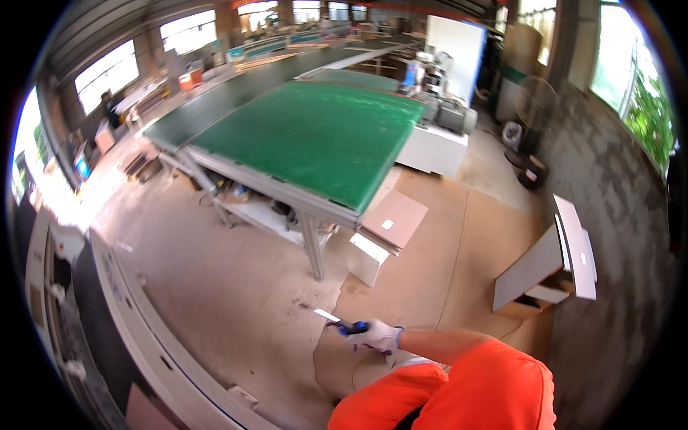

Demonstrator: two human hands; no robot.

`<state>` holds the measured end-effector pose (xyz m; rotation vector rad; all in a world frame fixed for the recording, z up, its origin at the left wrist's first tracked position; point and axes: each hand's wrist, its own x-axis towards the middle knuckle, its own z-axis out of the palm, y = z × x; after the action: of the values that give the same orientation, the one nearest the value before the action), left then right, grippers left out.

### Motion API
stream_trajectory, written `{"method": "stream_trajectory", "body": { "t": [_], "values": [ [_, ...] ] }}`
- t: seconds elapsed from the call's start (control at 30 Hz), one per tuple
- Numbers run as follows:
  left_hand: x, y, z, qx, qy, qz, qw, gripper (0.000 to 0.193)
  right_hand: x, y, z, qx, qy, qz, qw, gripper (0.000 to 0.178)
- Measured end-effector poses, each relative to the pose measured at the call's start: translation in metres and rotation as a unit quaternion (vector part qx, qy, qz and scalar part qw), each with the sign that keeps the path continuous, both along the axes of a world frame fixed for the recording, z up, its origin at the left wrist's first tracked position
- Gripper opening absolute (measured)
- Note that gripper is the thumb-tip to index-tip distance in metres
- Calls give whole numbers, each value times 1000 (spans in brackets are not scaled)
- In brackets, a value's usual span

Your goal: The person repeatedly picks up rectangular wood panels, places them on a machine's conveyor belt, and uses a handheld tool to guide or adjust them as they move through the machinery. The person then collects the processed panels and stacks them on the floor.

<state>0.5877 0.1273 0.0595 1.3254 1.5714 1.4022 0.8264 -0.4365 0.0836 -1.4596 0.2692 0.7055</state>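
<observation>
My right hand (378,335), in a white glove, is closed round the blue-and-black handle of a tool (351,328). A slim pale shaft (327,314) runs from the handle toward the upper left, low over the floor. The picture is smeared there, so the tool's exact kind does not show. My bare forearm (441,345) reaches in from an orange sleeve (494,383) at the lower right. My left hand does not show. Beyond the tool, a white box-like piece (368,259) stands on the floor beside brown panels (395,218).
A large green-topped conveyor table (308,132) on metal legs fills the middle. A white machine with a motor (451,115) stands behind it. Brown board sheeting (459,251) covers floor at the right, where a partly built cabinet (534,276) leans near the wall. A long metal rail (143,322) borders the left.
</observation>
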Motion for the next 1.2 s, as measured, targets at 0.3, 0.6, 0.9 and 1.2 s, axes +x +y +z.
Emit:
{"method": "stream_trajectory", "body": {
  "t": [0.3, 0.6, 0.9, 1.2],
  "values": [
    [313, -523, 234, 246, -348, -855, 295, 25, 11, -283, -40, -49, -59, -429, 900, 19],
    [403, -848, 289, 200, -402, -893, -7, 23, -36, -546, -1, -71, -69, -686, 721, 23],
    [517, -1032, 269, 175, -456, -866, -103, 22, 78, -699, 76, -44, -85, -651, 753, 21],
    [634, -1194, 306, 196, -502, -818, -201, 21, 258, -828, 224, -125, -177, -432, 876, 27]
  ]
}}
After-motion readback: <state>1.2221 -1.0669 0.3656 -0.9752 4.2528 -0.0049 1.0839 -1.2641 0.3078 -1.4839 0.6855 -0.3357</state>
